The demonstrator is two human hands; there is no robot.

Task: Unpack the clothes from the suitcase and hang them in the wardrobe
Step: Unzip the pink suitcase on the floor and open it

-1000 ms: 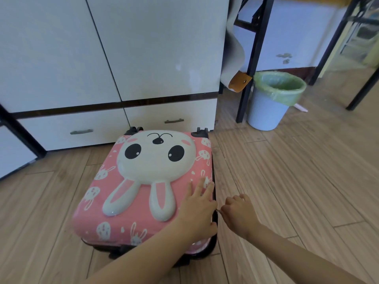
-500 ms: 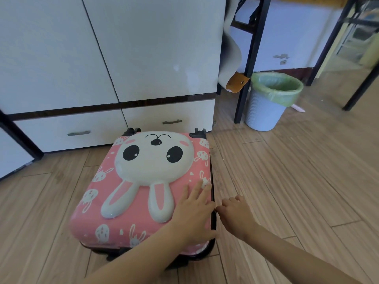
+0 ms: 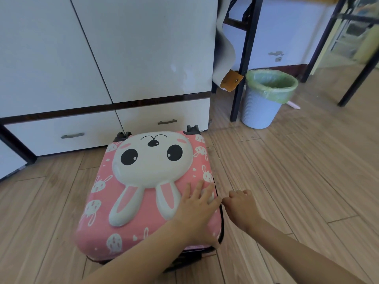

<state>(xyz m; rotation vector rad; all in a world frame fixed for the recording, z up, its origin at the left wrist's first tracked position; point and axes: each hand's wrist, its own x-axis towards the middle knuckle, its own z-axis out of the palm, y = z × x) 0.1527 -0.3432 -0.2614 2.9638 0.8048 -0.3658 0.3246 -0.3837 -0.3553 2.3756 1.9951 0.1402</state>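
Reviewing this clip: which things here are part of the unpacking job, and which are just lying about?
Part of the job: suitcase, lying closed on the floor; wardrobe behind it, doors shut; left hand flat on the suitcase; right hand curled at the suitcase's right edge.

Just lying about: bin with green liner; black frame; grey strap hanging beside the wardrobe.

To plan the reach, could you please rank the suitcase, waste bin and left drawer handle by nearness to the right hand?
1. suitcase, just left of the right hand
2. waste bin, ahead, rightward
3. left drawer handle, far left
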